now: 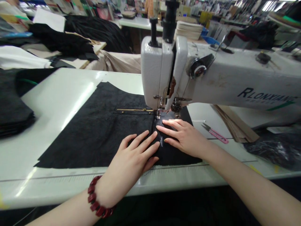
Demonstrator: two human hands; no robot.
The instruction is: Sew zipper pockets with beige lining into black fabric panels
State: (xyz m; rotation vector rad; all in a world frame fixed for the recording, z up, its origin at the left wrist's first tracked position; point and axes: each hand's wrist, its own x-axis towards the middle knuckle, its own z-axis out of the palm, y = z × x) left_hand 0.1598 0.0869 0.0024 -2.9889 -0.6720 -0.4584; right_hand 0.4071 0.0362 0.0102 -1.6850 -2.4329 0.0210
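Note:
A black fabric panel (94, 131) with a gold zipper (135, 110) lies flat on the white sewing table (58, 97), its right part under the needle of a white sewing machine (162, 69). My left hand (134, 153), with a red bead bracelet on the wrist, rests flat on the fabric, fingers stretched toward the needle. My right hand (183, 136) lies flat beside it, fingers pointing left over a small black label (161, 141) just below the presser foot (158, 113). Both hands press the cloth and grip nothing.
Pink thread snips (215, 133) lie right of the fabric. Brown paper pieces (235, 124) sit under the machine arm, and a dark shiny bundle (272, 149) lies at far right. Stacked black cloth (14, 110) is at the left edge, with more fabric on the tables behind.

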